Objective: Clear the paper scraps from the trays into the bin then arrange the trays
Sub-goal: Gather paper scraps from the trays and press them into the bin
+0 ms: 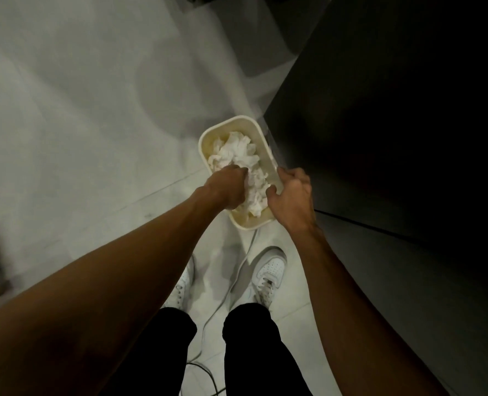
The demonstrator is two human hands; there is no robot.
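Note:
A cream tray (238, 122) with rounded corners hangs in the air above the floor, in front of my legs. It is filled with crumpled white paper scraps (238, 152). My right hand (292, 197) grips the tray's right rim near its closer end, thumb inside the wall. My left hand (227, 185) reaches into the tray from the left, its fingers curled down into the paper scraps. The fingertips are hidden in the paper. No bin shows in this view.
A dark cabinet or counter side (394, 138) fills the right half. Pale tiled floor (80, 124) spreads left. My white shoes (268, 270) and black trousers stand below the tray, with a thin cable (225, 298) running across the floor between them.

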